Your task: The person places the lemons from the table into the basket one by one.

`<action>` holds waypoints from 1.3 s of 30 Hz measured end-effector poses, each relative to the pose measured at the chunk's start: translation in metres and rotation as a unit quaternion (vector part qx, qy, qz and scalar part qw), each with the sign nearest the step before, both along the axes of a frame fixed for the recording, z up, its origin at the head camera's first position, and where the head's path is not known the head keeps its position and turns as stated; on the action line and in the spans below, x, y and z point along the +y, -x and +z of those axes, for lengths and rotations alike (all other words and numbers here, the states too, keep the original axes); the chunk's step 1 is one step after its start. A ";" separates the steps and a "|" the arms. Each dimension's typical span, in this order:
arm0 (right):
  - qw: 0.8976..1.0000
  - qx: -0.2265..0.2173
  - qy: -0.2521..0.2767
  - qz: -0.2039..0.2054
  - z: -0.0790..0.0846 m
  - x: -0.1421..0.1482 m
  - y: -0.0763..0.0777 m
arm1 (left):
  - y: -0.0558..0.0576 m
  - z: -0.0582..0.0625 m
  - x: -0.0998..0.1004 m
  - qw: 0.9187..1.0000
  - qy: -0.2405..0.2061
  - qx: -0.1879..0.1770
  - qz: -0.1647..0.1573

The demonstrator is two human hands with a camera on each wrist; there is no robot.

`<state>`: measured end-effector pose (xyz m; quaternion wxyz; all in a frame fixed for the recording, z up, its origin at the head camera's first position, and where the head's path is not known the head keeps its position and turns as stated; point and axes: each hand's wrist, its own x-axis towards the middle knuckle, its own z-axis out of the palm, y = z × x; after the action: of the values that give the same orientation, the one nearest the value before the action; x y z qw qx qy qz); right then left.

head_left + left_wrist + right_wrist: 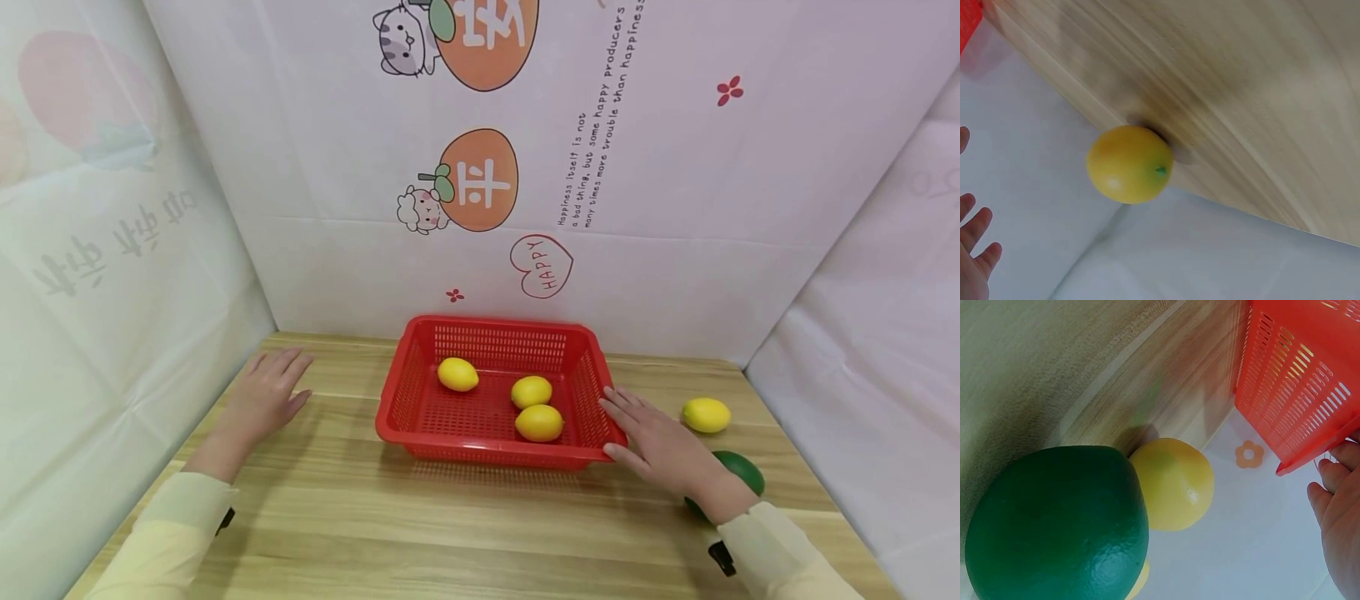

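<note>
A red plastic basket (487,447) with slotted sides stands on the wooden table. Two yellow lemons (532,392) lie together on its right side, and another lemon (457,375) is farther left. My right hand (660,442) touches the basket's right rim with extended fingers and thumb apart. Beside that hand are a lemon (706,415) and a smooth green fruit (742,471), partly covered by my wrist. My left hand (266,396) is away from the basket, fingers stretched out, holding nothing. In the left wrist view, a yellow fruit (1130,164) with a green stem spot sits near the table edge.
A printed white cloth (645,275) hangs behind the table, with more cloth at both sides. In the right wrist view, the green fruit (1060,525) stands before a yellow fruit (1172,484); a sliver of more yellow (1140,581) shows behind it.
</note>
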<state>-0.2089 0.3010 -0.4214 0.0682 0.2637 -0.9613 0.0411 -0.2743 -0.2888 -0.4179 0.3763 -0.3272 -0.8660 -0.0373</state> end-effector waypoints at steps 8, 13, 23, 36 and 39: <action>1.000 -0.001 0.002 -0.001 0.000 0.000 0.000 | 0.003 -0.008 -0.015 0.999 0.001 -0.011 0.042; 1.000 -0.003 0.002 -0.002 0.001 0.000 -0.001 | 0.004 -0.013 -0.021 0.998 0.001 -0.024 0.058; 1.000 -0.009 0.005 -0.005 0.002 -0.001 -0.002 | 0.001 -0.016 -0.027 0.987 -0.004 -0.116 0.110; 1.000 -0.004 0.008 -0.006 0.001 -0.001 -0.002 | 0.004 -0.022 -0.031 0.968 -0.003 -0.192 0.164; 1.000 -0.003 0.006 -0.005 0.001 -0.001 -0.002 | 0.005 -0.024 -0.032 0.961 0.002 -0.212 0.177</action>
<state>-0.2069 0.3003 -0.4206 0.0669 0.2583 -0.9626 0.0473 -0.2792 -0.3205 -0.4416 0.1838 -0.1538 -0.9701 -0.0371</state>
